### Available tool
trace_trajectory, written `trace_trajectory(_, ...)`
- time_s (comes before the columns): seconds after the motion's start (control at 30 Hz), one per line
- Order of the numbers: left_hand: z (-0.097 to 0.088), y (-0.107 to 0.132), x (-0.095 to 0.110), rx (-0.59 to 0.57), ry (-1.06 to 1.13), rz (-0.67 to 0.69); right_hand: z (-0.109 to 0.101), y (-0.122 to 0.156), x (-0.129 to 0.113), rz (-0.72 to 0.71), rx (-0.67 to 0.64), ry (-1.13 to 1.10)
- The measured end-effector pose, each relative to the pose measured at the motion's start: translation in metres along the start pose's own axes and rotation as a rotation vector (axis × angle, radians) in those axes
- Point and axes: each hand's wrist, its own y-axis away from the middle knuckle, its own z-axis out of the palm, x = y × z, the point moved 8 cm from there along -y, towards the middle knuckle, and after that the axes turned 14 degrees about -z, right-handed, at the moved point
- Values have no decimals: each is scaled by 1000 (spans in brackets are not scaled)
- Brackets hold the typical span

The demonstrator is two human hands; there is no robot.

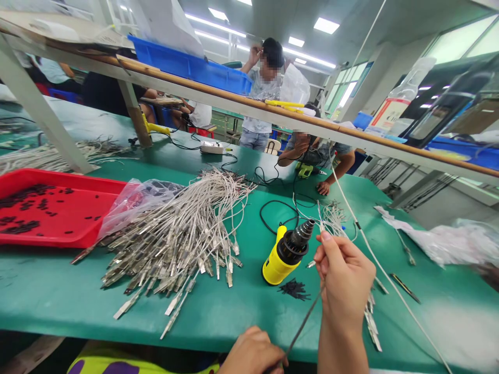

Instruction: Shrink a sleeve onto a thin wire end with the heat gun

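Currently: right grip (pixel 343 278) clenched on thin dark cable (pixel 306 317), left grip (pixel 253 353) grasping its lower end, above green surface (pixel 218 311).

The table (pixel 234 317) has a smooth, faintly glossy green surface. Bright metal connectors (pixel 163 254) shine at the ends of white plastic-sheathed cables (pixel 234 189), while the thin dark cable (pixel 306 318) looks matt. The red plastic tray (pixel 58 179) is glossy, and the crinkled bag (pixel 132 200) beside it is thin, clear film. The heat gun (pixel 275 265) has a smooth yellow plastic body and a dark, ribbed nozzle (pixel 302 234). Above, the shelf (pixel 234 95) has a varnished wooden edge strip, and the blue plastic crate (pixel 187 67) looks smooth.
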Motion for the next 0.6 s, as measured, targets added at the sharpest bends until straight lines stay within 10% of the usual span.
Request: trace_trajectory(0.6,-1,0,1,15,-11,5,-6,-2,-5,-12,48,9)
